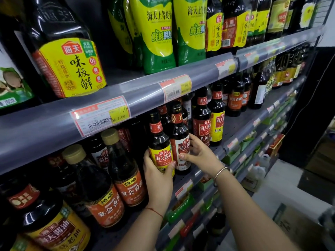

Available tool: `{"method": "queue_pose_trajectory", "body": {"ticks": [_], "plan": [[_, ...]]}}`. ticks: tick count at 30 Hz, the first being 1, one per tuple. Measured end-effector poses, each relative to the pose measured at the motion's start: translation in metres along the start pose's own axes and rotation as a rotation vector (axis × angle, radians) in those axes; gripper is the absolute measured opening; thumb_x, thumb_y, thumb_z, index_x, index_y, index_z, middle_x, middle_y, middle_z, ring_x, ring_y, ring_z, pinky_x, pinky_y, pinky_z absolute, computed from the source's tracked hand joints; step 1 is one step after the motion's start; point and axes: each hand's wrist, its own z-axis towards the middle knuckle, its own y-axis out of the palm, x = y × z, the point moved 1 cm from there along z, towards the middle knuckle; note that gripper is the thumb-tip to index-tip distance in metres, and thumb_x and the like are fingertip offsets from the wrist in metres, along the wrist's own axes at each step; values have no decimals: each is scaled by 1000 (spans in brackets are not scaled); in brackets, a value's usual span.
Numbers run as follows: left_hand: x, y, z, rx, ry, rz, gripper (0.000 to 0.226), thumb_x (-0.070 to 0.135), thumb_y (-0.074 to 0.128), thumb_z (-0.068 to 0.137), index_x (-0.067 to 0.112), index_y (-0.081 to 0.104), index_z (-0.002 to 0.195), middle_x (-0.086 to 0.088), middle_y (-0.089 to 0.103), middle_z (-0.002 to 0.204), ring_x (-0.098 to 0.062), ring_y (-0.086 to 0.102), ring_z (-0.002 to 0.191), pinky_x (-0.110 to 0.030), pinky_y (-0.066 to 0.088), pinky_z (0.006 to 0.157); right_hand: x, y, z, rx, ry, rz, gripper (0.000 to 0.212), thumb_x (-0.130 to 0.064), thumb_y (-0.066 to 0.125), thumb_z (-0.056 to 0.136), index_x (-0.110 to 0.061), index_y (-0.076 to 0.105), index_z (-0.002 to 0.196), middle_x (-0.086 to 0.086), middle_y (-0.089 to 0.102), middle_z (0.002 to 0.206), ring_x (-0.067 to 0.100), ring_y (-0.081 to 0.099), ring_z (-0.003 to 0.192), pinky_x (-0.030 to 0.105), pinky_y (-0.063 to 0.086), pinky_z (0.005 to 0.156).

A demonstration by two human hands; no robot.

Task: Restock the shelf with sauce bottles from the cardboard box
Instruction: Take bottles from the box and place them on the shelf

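Note:
On the middle shelf (220,151) stand dark sauce bottles. My left hand (157,175) grips a dark bottle with a yellow label (160,145) from below, at the shelf's front edge. Right beside it stands a dark bottle with a white and red label (179,134); my right hand (197,153) wraps its fingers around that bottle's lower body. Both bottles are upright and touch each other. A cardboard box (297,225) lies on the floor at the lower right, blurred.
Vinegar bottles with orange labels (126,178) stand to the left of my hands. More soy sauce bottles (208,120) stand to the right. The upper shelf holds green and yellow pouches (159,33). Price tags line the shelf rails (101,115). Lower shelves run below.

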Motion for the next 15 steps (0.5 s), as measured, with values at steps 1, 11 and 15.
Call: {"method": "queue_pose_trajectory", "body": {"ticks": [1, 11, 15], "plan": [[0, 2, 1, 6, -6, -2, 83, 16, 76, 76, 28, 26, 141, 1, 47, 135, -13, 49, 120, -29, 42, 96, 1, -1, 2, -6, 2, -3, 69, -7, 72, 80, -34, 42, 136, -7, 57, 131, 3, 58, 115, 18, 50, 90], [0, 9, 2, 14, -12, 4, 85, 19, 73, 79, 31, 20, 144, -1, 41, 140, -17, 45, 125, -36, 40, 104, 8, -5, 6, -4, 38, -27, 75, -12, 72, 81, -31, 35, 143, -6, 53, 138, 8, 51, 126, 31, 44, 105], [1, 8, 1, 2, -17, -4, 90, 18, 74, 78, 29, 16, 146, -5, 40, 143, -21, 45, 128, -37, 40, 103, 2, -5, 3, 6, 52, -72, 76, -17, 74, 80, -35, 34, 142, -9, 53, 138, 8, 49, 128, 37, 39, 110]]}}
